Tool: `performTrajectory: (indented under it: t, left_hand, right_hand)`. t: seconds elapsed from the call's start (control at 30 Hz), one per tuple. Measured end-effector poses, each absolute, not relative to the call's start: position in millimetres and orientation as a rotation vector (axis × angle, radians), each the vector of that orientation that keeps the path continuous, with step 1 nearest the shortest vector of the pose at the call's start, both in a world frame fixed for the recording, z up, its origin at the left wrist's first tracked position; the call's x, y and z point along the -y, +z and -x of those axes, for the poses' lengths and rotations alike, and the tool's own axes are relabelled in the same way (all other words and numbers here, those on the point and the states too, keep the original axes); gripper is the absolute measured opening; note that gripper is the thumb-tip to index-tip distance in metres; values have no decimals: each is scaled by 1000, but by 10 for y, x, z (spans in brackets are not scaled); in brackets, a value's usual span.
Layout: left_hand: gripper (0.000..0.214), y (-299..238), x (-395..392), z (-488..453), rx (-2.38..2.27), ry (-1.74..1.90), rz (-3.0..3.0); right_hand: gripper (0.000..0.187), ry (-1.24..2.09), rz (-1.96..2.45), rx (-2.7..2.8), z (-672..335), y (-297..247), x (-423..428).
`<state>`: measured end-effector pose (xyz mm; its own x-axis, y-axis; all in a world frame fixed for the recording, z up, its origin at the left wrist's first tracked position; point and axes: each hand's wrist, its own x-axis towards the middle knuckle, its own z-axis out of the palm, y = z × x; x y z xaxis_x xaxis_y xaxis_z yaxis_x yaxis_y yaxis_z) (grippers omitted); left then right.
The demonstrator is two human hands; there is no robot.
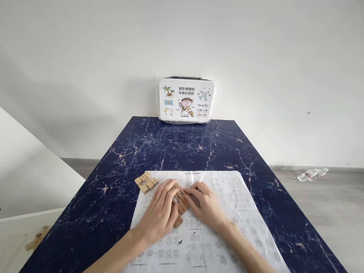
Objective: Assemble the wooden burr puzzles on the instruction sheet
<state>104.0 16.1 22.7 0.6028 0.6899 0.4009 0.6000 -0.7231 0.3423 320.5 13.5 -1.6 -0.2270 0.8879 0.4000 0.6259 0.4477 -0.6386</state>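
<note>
My left hand (160,212) and my right hand (206,204) meet over a printed paper sheet (235,223) on a dark blue marbled table (109,198). Between them they hold several wooden puzzle pieces (180,207), with both sets of fingers curled onto the pieces. One piece sticks out toward me below my left fingers. A separate cluster of joined wooden blocks (146,182) lies just left of the sheet's far corner, beside my left hand and untouched.
A white cartoon-printed case (186,100) stands upright against the wall at the table's far edge. A plastic bottle (312,174) lies on the floor to the right. A white surface (12,241) with a wooden piece (37,239) sits at lower left.
</note>
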Motion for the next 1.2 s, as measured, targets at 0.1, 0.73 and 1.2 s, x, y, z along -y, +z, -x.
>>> performTrajectory:
  t: [0.1, 0.73, 1.2]
  left_hand:
    - [52, 290, -157, -1042, -976, 631, -2714]
    - [59, 131, 279, -544, -1299, 479, -2808]
    - [49, 83, 130, 77, -1571, 641, -2747]
  right_hand:
    - [29, 483, 1226, 1982, -3202, -18, -134]
    - [26, 507, 1262, 1981, -3205, -33, -155]
    - [23, 532, 1279, 1971, -3206, -17, -142]
